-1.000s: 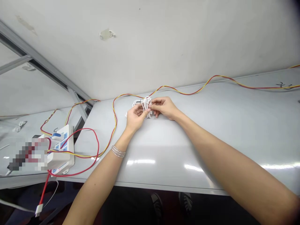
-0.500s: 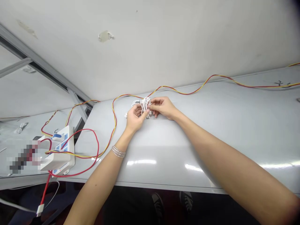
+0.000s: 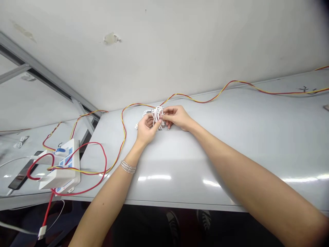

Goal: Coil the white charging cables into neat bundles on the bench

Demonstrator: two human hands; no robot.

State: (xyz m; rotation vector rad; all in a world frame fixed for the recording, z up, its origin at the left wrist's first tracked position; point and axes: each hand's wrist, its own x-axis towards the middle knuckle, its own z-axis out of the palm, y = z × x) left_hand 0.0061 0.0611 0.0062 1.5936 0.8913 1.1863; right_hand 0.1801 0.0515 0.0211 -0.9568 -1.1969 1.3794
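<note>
1. White coiled cable bundle (image 3: pixel 157 115): it sits between the two hands, close to the back edge of the grey tabletop (image 3: pixel 192 154); whether it touches the surface is hidden. Directions below are read from it, with 12 o'clock toward the wall (image 3: pixel 180 48).
2. Left hand (image 3: pixel 146 129): at 8 o'clock, gripping the bundle, thumb on the near side and fingers curled behind the loops. A silver multi-strand bracelet (image 3: pixel 128 167) circles its wrist, at 7 o'clock.
3. Right hand (image 3: pixel 178 118): at 3 o'clock, thumb and index finger pinched together on the strands at the bundle's right side; the other fingers are bent below.
4. More white cable (image 3: pixel 147 112) shows at 10 o'clock, just behind the left hand's fingers.
5. A red-and-yellow wire pair (image 3: pixel 185 95) runs in waves along the back edge, passing at 12 o'clock and curving down toward 8 o'clock.
6. There, well apart, lies a white power strip (image 3: pixel 75 171) with blue sockets, chargers plugged in and a looping red cable (image 3: pixel 105 154).
7. Beyond the strip, still at 8 o'clock, lies a black smartphone (image 3: pixel 22 176).
</note>
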